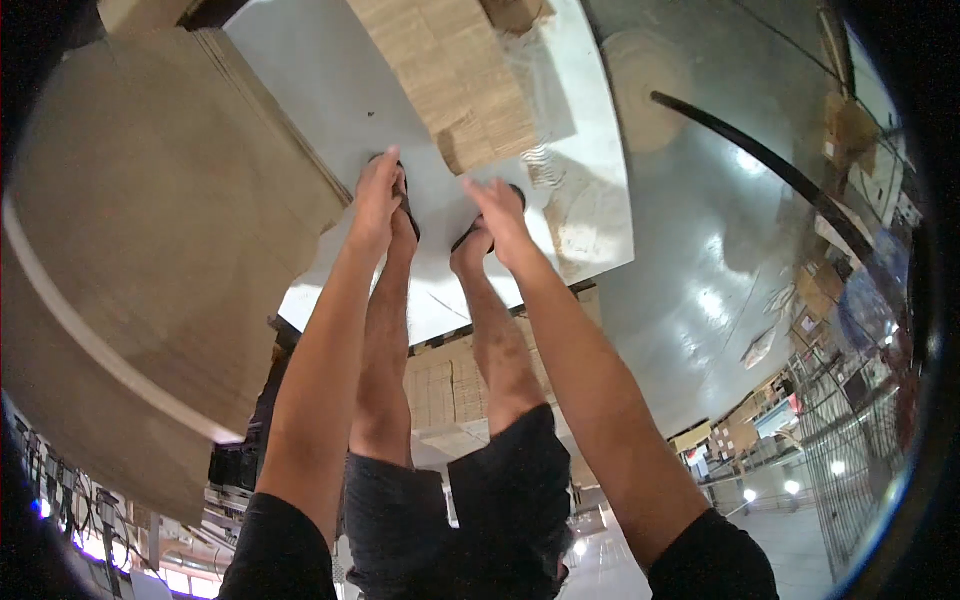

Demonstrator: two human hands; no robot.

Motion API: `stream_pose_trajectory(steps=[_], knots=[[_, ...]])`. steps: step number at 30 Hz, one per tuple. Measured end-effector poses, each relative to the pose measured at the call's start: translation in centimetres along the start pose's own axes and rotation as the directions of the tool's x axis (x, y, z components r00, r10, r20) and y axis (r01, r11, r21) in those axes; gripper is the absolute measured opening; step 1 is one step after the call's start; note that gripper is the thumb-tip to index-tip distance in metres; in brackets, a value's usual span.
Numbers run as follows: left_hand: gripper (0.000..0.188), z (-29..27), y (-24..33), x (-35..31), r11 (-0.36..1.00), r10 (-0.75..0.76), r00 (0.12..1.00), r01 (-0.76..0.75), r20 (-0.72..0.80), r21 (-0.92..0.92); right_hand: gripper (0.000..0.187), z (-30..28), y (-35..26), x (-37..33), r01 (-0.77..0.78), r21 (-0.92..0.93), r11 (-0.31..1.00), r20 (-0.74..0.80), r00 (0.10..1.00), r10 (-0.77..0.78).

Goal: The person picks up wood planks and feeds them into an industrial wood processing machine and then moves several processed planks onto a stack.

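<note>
Both my arms reach forward and down over my legs. My left hand (376,200) hangs above my left foot, with its fingers stretched out and nothing visible in it. Slightly blurred, my right hand (499,214) is over my right foot with its fingers apart, also holding nothing that shows. Beneath both hands lies a white sheet (330,75), on which I stand in dark sandals (517,196). A brown cardboard strip (460,85) lies on the sheet just beyond my hands, touched by neither.
A large stack of brown cardboard sheets (170,200) fills the left side, its edge beside my left arm. At the right, a black curved bar (770,155) arches over the shiny grey floor (690,300). Wire mesh racks (850,460) and boxes stand farther right.
</note>
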State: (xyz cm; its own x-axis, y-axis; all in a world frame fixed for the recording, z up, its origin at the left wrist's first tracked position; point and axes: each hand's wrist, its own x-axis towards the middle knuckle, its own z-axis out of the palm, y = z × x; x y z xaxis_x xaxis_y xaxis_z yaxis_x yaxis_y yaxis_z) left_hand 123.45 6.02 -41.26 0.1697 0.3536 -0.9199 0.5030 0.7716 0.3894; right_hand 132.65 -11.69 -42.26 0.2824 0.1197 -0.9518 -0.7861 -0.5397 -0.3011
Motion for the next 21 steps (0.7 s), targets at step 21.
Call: stream_pose_trajectory(steps=[21], knots=[[0.079,5.3,-0.3,9.8,0.969,0.164,0.985,-0.150,0.060,-0.194,0.069,7.4,1.4,4.9,0.009,0.692,0.722,0.090,0.991,-0.099]])
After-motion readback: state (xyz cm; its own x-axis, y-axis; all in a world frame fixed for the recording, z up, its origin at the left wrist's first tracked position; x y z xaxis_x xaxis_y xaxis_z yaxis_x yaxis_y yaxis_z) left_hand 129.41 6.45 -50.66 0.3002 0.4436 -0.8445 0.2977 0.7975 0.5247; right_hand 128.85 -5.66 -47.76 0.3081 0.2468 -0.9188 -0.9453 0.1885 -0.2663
